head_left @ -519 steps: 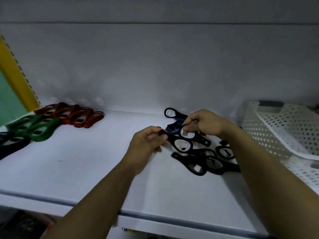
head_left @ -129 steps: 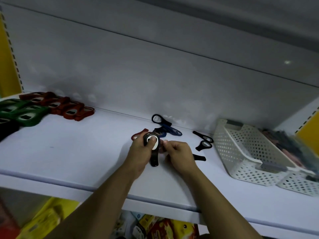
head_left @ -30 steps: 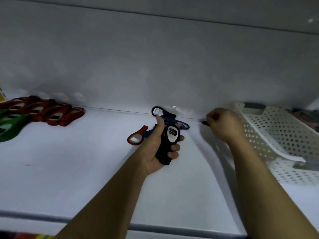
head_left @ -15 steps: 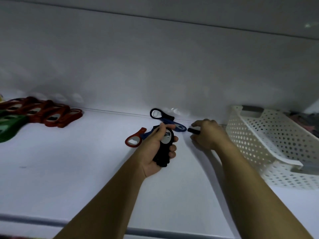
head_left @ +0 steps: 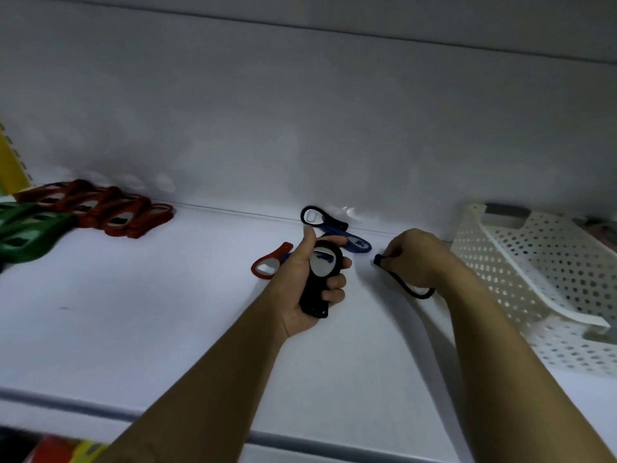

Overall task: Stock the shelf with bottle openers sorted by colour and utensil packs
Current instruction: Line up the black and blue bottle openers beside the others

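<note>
Our right hand [head_left: 415, 262] has pulled back, curled round one black opener [head_left: 379, 260]; our left hand [head_left: 297, 285] grips what looks like a stack [head_left: 315, 292] of black ones.

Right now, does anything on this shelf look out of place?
Yes. One red opener lies alone mid-shelf beside the left hand, far from the red row at the left. A blue opener and a black opener lie loose by the back wall.

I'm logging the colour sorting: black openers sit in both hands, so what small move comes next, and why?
Probably the right hand carries its black plastic bottle opener across onto the stack of black bottle openers gripped in the left hand: same colour, hands close together.
</note>
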